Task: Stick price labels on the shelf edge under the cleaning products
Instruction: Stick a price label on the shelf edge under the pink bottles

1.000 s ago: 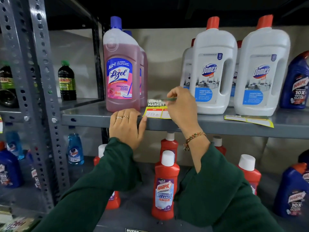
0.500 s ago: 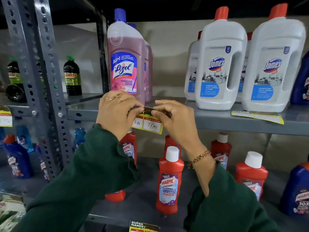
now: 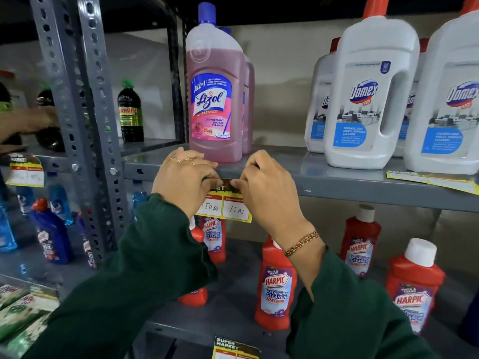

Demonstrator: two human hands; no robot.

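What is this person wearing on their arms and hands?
Both arms are in long dark green sleeves. The left hand has two thin rings on its fingers. The right hand has a braided bracelet of red, green and yellow thread at the wrist. No gloves.

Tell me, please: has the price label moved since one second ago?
Yes. The price label lay flat on the shelf beside the pink bottle; now both hands hold it down against the shelf edge.
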